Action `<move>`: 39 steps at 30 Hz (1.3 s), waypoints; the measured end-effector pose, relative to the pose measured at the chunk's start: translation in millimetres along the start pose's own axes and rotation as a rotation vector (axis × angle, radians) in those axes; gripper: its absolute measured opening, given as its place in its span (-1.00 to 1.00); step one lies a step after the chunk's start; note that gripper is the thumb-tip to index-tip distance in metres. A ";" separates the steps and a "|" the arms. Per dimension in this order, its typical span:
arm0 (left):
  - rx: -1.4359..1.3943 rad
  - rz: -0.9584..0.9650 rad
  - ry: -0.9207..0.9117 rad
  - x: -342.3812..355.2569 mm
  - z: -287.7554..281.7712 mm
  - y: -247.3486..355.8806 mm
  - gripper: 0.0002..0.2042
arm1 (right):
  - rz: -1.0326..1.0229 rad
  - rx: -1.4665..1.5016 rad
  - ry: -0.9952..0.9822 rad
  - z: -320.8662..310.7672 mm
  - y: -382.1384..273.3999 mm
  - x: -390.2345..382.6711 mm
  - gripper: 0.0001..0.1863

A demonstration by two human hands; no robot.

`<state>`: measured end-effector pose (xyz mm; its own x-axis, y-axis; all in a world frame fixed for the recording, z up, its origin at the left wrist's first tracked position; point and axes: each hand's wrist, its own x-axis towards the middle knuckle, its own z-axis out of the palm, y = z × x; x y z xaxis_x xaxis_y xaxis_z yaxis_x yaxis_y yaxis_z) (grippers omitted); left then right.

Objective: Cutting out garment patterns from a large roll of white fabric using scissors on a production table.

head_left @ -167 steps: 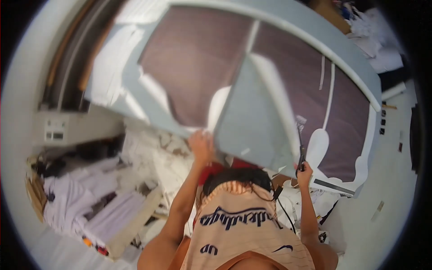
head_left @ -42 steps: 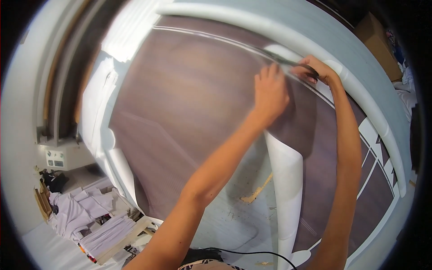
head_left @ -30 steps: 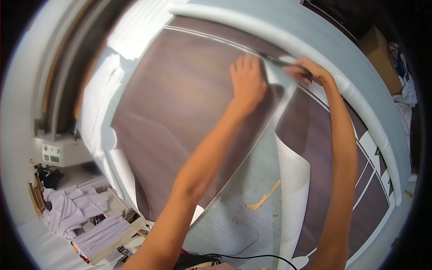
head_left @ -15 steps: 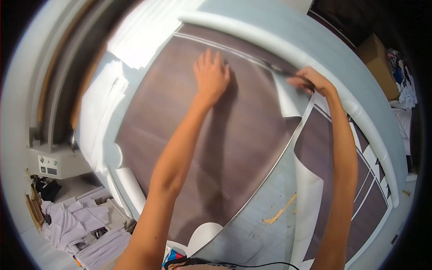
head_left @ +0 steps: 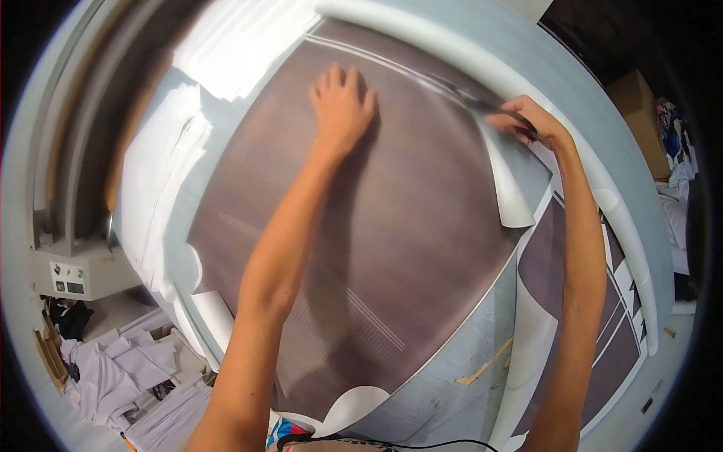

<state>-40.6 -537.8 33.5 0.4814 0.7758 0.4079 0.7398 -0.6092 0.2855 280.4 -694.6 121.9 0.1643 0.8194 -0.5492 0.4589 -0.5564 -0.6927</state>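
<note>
A large brown-purple printed paper sheet [head_left: 392, 211] with a white underside lies across the table. My left hand [head_left: 343, 109] rests on it palm down, fingers spread, below a pair of white lines near the far edge. In my right hand [head_left: 538, 124], at the far right, are scissors [head_left: 471, 98]; the fingers wrap the dark handles. Their blades point left along the white lines, where the sheet is being cut. Behind the blades, the sheet's cut right edge curls over into a white flap [head_left: 508, 188]. The blade tips are blurred.
A long white paper roll [head_left: 452, 49] runs along the far side. Another dark printed sheet [head_left: 546, 264] with a curled white edge lies at right. White paper stacks [head_left: 162, 166] sit at left, near a machine's control box [head_left: 75, 275]. White fabric [head_left: 113, 377] is piled lower left.
The scissors have advanced a little leftward along the white lines, and the curled flap is longer. My left hand stays spread on the sheet. The whole view has shifted slightly.
</note>
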 end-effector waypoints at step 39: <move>-0.386 -0.539 0.060 70.5 4.5 -174.2 -0.84 | -0.169 -0.157 0.007 85.6 -147.9 145.1 -0.42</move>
<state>-133.4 -376.2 8.6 0.0559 0.9846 0.1659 0.6429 -0.1626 0.7485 161.7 -505.2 104.6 0.0795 0.9002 -0.4281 0.6109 -0.3834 -0.6927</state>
